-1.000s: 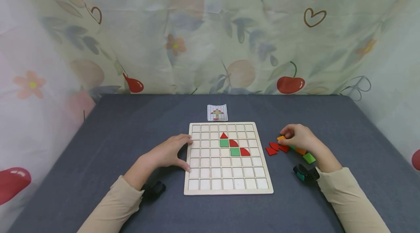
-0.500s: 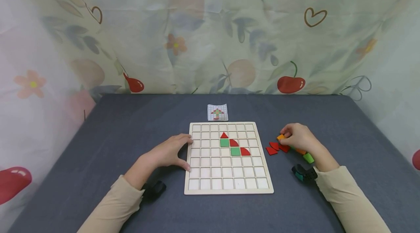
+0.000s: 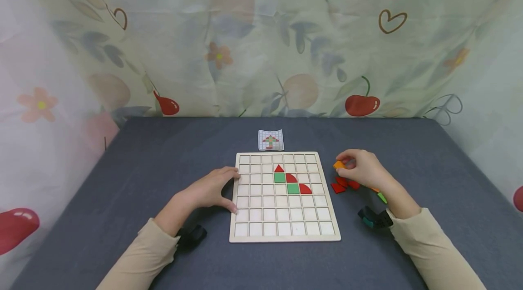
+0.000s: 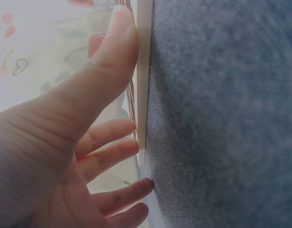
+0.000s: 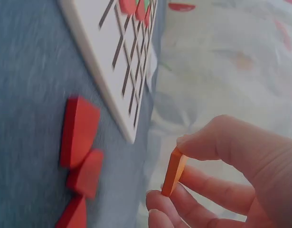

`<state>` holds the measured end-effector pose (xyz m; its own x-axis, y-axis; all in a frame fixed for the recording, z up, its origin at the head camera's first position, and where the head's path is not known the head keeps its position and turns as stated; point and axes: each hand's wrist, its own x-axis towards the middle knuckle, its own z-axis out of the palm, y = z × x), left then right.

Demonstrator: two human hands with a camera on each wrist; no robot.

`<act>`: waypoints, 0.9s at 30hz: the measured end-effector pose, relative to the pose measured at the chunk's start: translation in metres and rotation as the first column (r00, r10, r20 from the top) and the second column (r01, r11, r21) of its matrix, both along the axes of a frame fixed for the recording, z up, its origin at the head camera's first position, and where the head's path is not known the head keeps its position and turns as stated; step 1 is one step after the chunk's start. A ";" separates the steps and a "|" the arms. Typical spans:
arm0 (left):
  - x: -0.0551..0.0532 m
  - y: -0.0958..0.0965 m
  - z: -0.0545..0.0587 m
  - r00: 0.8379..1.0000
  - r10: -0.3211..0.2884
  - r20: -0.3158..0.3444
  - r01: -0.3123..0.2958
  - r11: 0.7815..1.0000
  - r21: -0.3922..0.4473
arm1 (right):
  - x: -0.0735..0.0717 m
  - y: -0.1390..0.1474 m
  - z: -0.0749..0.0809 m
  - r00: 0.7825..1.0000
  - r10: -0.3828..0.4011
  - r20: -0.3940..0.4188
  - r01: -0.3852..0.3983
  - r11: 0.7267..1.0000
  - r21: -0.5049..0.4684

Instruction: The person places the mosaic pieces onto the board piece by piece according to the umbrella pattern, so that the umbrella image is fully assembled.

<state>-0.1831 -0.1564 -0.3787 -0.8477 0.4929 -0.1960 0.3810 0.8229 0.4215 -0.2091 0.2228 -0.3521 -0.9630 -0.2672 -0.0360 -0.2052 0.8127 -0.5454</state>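
Observation:
A pale wooden grid board lies on the dark table. Set in its cells are a red triangle, two green squares and two red quarter-circles. My left hand rests along the board's left edge, thumb and fingertips at the rim, fingers spread and fairly straight. To the right of the board, my right hand pinches an orange tile between thumb and fingers, raised over the loose pieces. Below it lie several red pieces, and a green piece shows partly behind the wrist.
A small pattern card with a red, green and orange figure lies just beyond the board's far edge. Black wrist devices sit under both forearms. A printed cloth hangs behind the table.
My right hand has lifted the orange tile off the pile and moved left and slightly away, toward the board. The left hand and the board stay where they were.

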 end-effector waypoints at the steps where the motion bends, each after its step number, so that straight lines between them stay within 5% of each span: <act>1: 0.000 0.000 0.000 1.000 0.002 0.002 -0.002 1.000 -0.001 | 0.002 -0.003 0.001 1.000 0.003 0.003 -0.003 1.000 -0.004; 27: -0.001 0.001 -0.002 1.000 -0.004 -0.004 0.004 1.000 -0.005 | 0.018 -0.046 -0.004 0.979 0.201 -0.015 -0.202 0.976 -0.077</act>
<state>-0.1841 -0.1557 -0.3807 -0.8468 0.4949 -0.1949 0.3857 0.8237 0.4156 -0.1907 0.1764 -0.3556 -0.8893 -0.4574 -0.0013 -0.3641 0.7096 -0.6032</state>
